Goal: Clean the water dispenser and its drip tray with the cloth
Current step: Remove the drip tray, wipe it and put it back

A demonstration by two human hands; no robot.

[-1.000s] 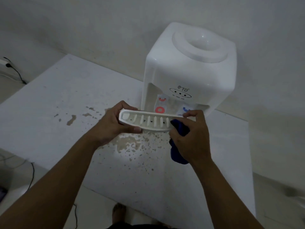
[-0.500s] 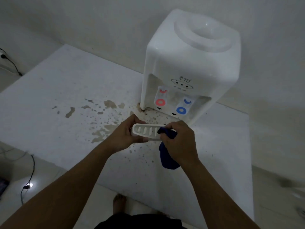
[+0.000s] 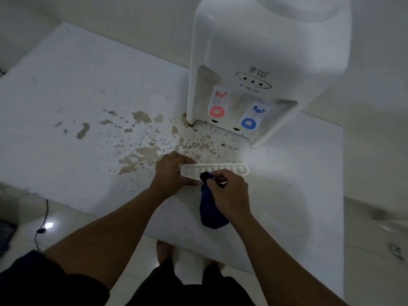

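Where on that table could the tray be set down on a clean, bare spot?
The table is bare far left, beyond the stains, and right of the hands, beside the dispenser. In front of the dispenser it is splattered and crowded by both hands, the drip tray and the cloth.

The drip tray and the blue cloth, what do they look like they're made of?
The drip tray looks like white moulded plastic with a matte finish: it is rigid, with evenly spaced slots and rounded ends. The cloth looks like soft dark blue fabric: it hangs limp in folds below the right hand, with its bunched tip pressed to the tray. Its weave is too small to tell.
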